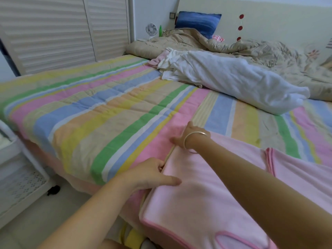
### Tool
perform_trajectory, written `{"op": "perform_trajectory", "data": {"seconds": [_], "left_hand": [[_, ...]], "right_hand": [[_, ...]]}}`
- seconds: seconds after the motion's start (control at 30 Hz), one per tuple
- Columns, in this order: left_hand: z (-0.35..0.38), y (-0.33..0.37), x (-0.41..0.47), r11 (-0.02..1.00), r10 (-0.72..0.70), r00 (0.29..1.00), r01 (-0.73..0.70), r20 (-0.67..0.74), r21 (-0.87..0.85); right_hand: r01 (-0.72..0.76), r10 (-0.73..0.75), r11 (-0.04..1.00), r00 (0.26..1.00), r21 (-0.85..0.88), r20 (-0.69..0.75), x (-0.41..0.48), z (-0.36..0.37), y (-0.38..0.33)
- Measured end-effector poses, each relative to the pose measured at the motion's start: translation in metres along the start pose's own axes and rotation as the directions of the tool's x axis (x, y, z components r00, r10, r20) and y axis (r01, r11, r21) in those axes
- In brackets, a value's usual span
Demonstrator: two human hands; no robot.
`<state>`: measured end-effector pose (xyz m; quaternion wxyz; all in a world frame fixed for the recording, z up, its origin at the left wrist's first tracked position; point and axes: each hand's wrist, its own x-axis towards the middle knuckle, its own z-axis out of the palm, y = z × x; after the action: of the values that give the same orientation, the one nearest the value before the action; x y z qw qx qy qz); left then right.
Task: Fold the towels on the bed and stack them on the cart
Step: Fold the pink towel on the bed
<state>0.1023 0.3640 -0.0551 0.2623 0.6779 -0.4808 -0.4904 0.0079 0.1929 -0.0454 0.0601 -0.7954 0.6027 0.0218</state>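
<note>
The pink towel (197,203) is laid on the striped bed (107,105). Its left border is pinched by the left hand (154,174), its far corner gripped by the right hand (186,135).

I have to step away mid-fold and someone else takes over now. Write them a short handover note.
Left hand pinches the near left edge of the pale pink terry towel with darker pink trim.
Right hand grips the same edge farther up.
Towel lies on the striped bed sheet, fold unfinished.
Left to do: finish it, fold the crumpled white cloths, stack on the white perforated cart.
</note>
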Motion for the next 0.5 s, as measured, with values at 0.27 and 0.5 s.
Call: {"op": "perform_trajectory", "data": {"seconds": [0.27,0.5], "left_hand": [[0.010,0.026,-0.042,0.992,0.064,0.996,-0.070,-0.062,-0.107],[0.080,0.124,-0.058,0.927,0.164,0.974,-0.097,0.158,-0.363]], "right_hand": [[-0.046,0.046,0.888,0.999,0.459,0.011,-0.007,-0.020,0.020],[-0.071,0.164,0.336,0.986,0.939,0.016,-0.056,-0.100,0.135]]}}
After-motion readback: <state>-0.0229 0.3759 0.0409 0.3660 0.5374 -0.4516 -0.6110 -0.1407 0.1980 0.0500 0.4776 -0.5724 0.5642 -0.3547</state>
